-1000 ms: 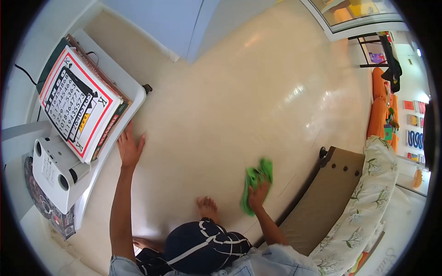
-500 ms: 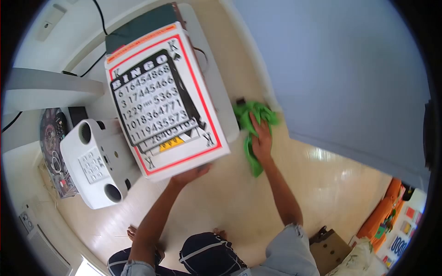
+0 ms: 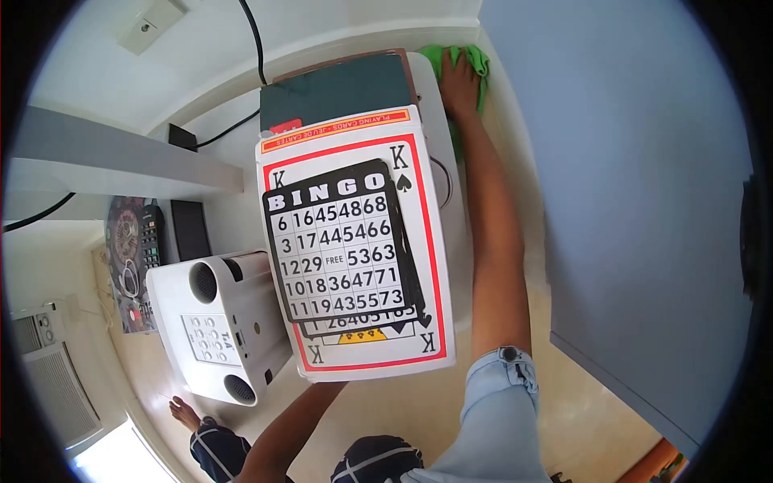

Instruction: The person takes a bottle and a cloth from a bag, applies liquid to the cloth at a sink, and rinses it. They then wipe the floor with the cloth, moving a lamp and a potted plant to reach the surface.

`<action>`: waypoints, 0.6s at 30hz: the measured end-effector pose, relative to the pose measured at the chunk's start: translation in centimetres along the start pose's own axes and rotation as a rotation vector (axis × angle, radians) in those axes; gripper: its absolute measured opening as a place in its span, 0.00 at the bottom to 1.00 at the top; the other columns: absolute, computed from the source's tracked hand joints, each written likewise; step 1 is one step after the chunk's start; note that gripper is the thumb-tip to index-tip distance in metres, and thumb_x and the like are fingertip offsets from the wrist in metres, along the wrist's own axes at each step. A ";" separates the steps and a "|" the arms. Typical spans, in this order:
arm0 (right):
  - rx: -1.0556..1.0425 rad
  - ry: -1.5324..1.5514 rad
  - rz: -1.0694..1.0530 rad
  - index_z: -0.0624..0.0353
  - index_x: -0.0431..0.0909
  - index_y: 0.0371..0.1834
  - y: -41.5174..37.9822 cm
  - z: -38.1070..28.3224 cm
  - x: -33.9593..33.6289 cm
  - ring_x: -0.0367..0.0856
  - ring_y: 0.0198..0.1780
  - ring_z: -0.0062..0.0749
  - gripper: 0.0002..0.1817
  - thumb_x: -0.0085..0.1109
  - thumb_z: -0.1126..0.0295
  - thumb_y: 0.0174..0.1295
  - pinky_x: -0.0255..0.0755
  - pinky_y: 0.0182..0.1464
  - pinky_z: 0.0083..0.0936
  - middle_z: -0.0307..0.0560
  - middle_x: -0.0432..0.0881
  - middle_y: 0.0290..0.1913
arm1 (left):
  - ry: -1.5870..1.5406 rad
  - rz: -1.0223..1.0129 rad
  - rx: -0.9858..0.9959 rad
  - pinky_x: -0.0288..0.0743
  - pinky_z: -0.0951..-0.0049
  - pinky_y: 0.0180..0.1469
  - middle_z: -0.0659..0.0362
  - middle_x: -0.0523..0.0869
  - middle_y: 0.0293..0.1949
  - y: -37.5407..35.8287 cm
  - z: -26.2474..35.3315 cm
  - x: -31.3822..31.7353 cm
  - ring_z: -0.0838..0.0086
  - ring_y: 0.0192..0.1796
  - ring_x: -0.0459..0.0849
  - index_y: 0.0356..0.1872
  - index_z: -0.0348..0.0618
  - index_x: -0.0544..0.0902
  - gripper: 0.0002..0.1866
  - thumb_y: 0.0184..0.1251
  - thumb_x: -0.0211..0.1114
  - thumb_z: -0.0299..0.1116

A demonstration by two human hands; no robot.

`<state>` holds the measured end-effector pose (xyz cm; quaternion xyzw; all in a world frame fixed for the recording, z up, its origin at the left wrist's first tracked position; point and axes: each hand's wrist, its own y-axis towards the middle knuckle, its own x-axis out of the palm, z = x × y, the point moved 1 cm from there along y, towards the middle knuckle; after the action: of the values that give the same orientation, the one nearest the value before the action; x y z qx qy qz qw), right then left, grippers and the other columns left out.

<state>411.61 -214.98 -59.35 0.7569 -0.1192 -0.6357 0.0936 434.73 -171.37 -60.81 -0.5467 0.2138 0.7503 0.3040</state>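
Note:
My right hand [image 3: 460,87] is on a bunched green cloth [image 3: 478,63], down by the wall corner past the far end of a white stand. Some of the cloth hangs below my wrist. My left hand is hidden behind the near end of a large playing card box [image 3: 441,338]; just its forearm [image 3: 290,431] shows. A bingo card [image 3: 334,259] lies on the box's king of spades face, with more cards partly covered beneath it. Behind the box sits a dark green case [image 3: 342,88] with a brown edge.
A white speaker unit [image 3: 211,330] stands left of the box. Further left are a remote control [image 3: 151,229] and a grey shelf [image 3: 121,153]. A large blue-grey panel [image 3: 628,201] bounds the right side. Black cables [image 3: 254,36] run along the wall.
My right hand has moved forward with the green cloth, from beside the stand to the wall corner. My left hand has slipped out of sight behind the box. The view has shifted.

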 end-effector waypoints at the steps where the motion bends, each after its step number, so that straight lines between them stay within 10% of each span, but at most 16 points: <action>1: -0.042 0.215 -0.165 0.61 0.54 0.68 -0.6 0.3 -0.2 0.57 0.67 0.55 0.34 0.46 0.53 0.63 0.51 0.67 0.43 0.63 0.57 0.67 | 0.003 -0.004 0.001 0.58 0.55 0.65 0.45 0.65 0.63 -0.1 0.0 0.2 0.52 0.65 0.63 0.64 0.42 0.64 0.40 0.57 0.57 0.60; 6: -0.411 0.355 -0.091 0.54 0.59 0.67 -12.6 2.6 -2.1 0.58 0.65 0.58 0.32 0.52 0.61 0.59 0.52 0.66 0.45 0.59 0.60 0.67 | -0.007 -0.001 -0.013 0.58 0.55 0.65 0.45 0.66 0.63 0.0 -0.3 0.0 0.52 0.65 0.64 0.64 0.41 0.64 0.40 0.57 0.58 0.59; 9: -0.128 0.285 0.144 0.53 0.58 0.68 -9.0 2.2 -3.8 0.57 0.66 0.58 0.36 0.55 0.55 0.56 0.52 0.66 0.46 0.57 0.57 0.68 | -0.032 -0.006 -0.017 0.58 0.55 0.65 0.45 0.66 0.62 -0.3 -0.2 0.1 0.52 0.65 0.64 0.64 0.41 0.64 0.40 0.57 0.58 0.59; 14: -0.192 0.001 0.025 0.52 0.61 0.67 -1.5 0.9 0.3 0.57 0.66 0.56 0.36 0.54 0.50 0.55 0.50 0.67 0.46 0.58 0.59 0.67 | -0.030 0.007 -0.018 0.59 0.54 0.64 0.44 0.66 0.62 -0.5 -0.1 0.5 0.51 0.64 0.64 0.64 0.41 0.64 0.40 0.57 0.59 0.58; 15: -0.277 -0.107 -0.312 0.54 0.65 0.64 -2.3 0.5 -0.7 0.56 0.68 0.54 0.31 0.53 0.55 0.56 0.49 0.68 0.45 0.55 0.64 0.65 | -0.035 0.006 -0.018 0.59 0.54 0.64 0.44 0.66 0.62 -0.6 0.0 0.7 0.51 0.64 0.64 0.64 0.41 0.64 0.39 0.57 0.59 0.58; 18: -0.376 0.404 -0.060 0.57 0.67 0.61 -14.0 2.3 -3.7 0.57 0.67 0.53 0.28 0.52 0.59 0.56 0.51 0.67 0.45 0.55 0.68 0.62 | -0.037 0.008 -0.024 0.59 0.54 0.64 0.44 0.66 0.62 -1.0 -0.1 0.4 0.51 0.64 0.65 0.63 0.41 0.64 0.39 0.57 0.59 0.58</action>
<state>409.61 -200.47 -60.35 0.8410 0.0446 -0.4851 0.2355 435.42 -170.64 -61.24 -0.5352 0.2015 0.7641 0.2984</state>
